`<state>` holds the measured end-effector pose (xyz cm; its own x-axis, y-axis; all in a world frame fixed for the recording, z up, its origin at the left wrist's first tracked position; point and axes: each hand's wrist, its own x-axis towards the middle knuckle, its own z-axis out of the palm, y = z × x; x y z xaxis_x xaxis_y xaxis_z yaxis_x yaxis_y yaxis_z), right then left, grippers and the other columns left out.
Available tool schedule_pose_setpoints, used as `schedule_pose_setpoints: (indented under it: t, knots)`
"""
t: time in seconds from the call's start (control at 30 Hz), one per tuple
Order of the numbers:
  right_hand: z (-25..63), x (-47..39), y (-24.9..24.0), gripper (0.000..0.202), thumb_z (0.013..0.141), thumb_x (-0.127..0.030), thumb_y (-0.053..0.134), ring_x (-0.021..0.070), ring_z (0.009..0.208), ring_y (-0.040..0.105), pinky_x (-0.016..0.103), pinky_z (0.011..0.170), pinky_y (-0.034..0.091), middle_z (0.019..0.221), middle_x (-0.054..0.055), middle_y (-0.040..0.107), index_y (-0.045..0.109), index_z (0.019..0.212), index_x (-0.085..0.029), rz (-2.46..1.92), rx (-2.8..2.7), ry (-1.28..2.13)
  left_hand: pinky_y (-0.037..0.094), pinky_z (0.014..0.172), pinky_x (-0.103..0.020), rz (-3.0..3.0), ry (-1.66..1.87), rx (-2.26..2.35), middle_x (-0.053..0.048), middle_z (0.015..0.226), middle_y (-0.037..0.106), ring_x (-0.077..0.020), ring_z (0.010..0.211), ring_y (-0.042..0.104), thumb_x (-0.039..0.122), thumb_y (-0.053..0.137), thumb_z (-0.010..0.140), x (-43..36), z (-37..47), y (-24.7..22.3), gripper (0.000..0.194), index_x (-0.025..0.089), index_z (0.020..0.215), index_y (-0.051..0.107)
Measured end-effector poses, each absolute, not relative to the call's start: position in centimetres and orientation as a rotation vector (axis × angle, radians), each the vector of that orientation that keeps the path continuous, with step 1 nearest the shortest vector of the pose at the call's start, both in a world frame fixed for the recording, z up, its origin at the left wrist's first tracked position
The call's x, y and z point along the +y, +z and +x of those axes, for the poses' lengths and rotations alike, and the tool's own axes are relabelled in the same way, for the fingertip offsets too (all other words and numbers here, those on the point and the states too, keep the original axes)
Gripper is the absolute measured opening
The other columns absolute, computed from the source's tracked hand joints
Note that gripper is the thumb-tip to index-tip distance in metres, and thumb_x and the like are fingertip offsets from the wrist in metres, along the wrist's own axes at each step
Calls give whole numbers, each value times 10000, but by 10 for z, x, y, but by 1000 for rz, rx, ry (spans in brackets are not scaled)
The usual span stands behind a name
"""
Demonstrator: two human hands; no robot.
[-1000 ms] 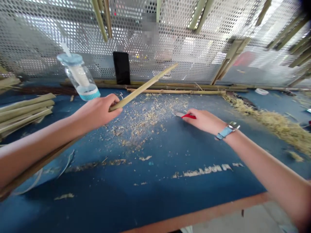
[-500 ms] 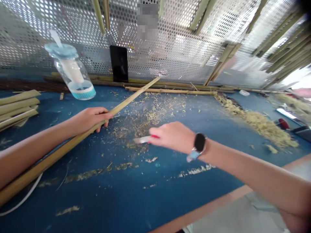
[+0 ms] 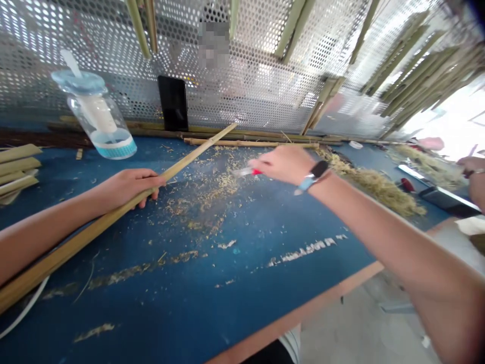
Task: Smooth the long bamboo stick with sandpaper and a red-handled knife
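My left hand (image 3: 132, 187) is closed over a long bamboo strip (image 3: 191, 155), which runs slantwise from the lower left to the back of the blue table. In my right hand (image 3: 286, 164) is a small tool (image 3: 244, 172) with a red part and a pale, flat end, blurred by motion. Its kind cannot be made out. The tool's end points left, over scattered bamboo shavings (image 3: 212, 192). A watch is on my right wrist, and the forearm reaches in from the lower right.
A clear bottle (image 3: 102, 119) with a blue lid stands back left, beside a black phone (image 3: 173, 103) leaning on the perforated metal screen (image 3: 250, 76). Bamboo pieces (image 3: 18, 164) lie far left. A shavings heap (image 3: 373, 187) and another person's hand (image 3: 472, 164) are at right.
My right hand has moved away from me, toward the back of the table, with the tool. My left hand keeps its grip on the bamboo strip. The view has turned slightly right.
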<state>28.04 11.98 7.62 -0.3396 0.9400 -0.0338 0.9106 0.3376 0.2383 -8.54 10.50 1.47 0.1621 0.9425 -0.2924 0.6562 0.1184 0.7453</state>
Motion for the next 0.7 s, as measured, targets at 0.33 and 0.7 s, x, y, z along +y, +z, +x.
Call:
schedule_pose_setpoints:
  t: [0.33,0.7]
  knots:
    - [258,140,21,509,1051,-580,396,178,708,578,310,633,312,788,61,693,771,1006,-238,1501,2586,33,452,502,-251,1645,438,1640,27,738,677,-119,541,562,498,528,942,103,-82,15,310,233,810,620]
    - [457,144,-12,594,917,-291,625,272,1049,635,384,866,445,1239,216,662,463,1447,-77,2573,2112,194,438,513,-242,1665,375,1681,51,741,625,-124,587,532,481,524,952,105,-78,19,279,232,876,624]
